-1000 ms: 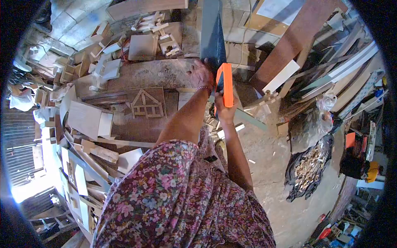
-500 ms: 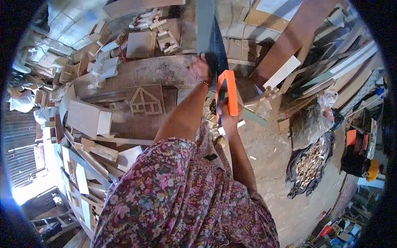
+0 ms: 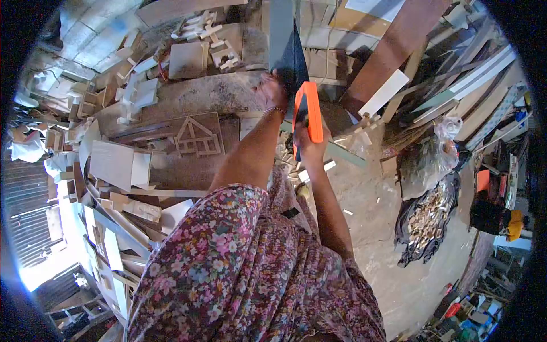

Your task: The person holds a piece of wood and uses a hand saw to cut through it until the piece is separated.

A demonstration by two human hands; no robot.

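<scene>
A long grey-green board point(image 3: 280, 37) runs away from me at the top centre. My left hand point(image 3: 271, 92), with a beaded bracelet at the wrist, is closed on the board's left edge; some of its fingers are in shadow. Closed around the orange handle of a handsaw point(image 3: 315, 117) is my right hand point(image 3: 310, 147). The saw's dark blade lies along the board's right side, pointing away from me. Where its teeth meet the wood is hidden.
A small wooden frame point(image 3: 199, 137) lies on a brown panel to the left. Cut boards and wooden pieces point(image 3: 122, 165) crowd the left side. Planks point(image 3: 393, 62) lean at the upper right. A dark cloth holding wood offcuts point(image 3: 428, 219) lies on the floor at right.
The handsaw and my right hand have moved forward, away from me, along the board. My left hand stays at the board's edge. The view has shifted slightly.
</scene>
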